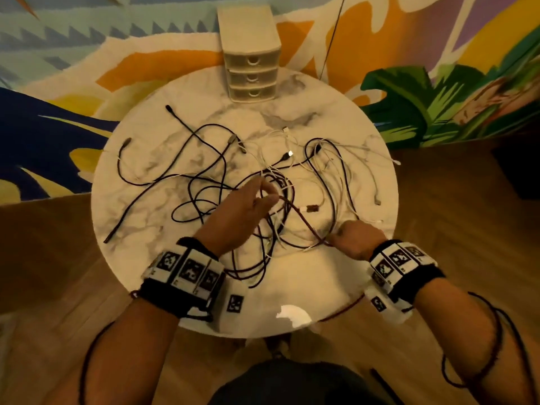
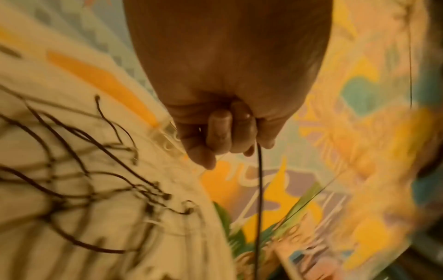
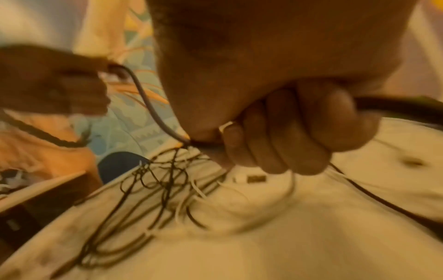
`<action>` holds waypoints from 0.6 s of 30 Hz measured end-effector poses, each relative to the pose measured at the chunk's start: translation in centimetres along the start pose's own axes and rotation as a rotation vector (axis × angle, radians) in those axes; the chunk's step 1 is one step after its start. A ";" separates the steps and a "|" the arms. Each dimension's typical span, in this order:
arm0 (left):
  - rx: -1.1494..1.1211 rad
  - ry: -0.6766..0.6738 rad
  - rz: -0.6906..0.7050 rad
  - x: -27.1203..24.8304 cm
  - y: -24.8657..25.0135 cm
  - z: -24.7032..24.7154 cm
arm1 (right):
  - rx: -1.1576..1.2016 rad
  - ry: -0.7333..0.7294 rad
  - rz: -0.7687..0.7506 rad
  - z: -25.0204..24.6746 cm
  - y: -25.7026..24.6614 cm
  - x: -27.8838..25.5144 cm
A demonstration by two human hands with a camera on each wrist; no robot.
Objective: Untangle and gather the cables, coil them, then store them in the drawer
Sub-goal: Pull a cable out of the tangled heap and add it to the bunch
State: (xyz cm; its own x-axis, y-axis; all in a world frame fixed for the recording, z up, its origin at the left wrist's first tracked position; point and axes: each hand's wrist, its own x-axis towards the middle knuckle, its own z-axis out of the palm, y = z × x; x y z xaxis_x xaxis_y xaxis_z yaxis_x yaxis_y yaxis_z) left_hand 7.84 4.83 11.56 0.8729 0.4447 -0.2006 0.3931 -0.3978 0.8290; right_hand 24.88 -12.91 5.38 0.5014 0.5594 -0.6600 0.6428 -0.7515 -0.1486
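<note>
Hands apparently both pinch one dark cable.

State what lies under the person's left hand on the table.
Under the left hand lies the tangle of cables on the marble table, black and white strands looping out around it. Which strands cross directly beneath the palm is hidden.

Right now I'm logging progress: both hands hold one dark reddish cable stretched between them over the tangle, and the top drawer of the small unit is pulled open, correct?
Not quite. The head view shows all three drawers of the small drawer unit closed. The rest stands: the left hand and right hand hold one dark reddish cable stretched between them over the tangle.
</note>
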 end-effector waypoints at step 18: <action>-0.638 0.240 0.254 4.4 18.7 11.6 | 1.101 0.249 0.272 9.4 22.8 -2.9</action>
State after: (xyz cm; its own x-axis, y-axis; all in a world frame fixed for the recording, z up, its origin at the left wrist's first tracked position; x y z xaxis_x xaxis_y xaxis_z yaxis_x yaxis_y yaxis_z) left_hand 22.37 -9.94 20.16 0.7986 0.5938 0.0982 -0.1228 0.0009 0.9924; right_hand 32.62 -34.89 -3.06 0.7242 0.2939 -0.6238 -0.2941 -0.6865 -0.6649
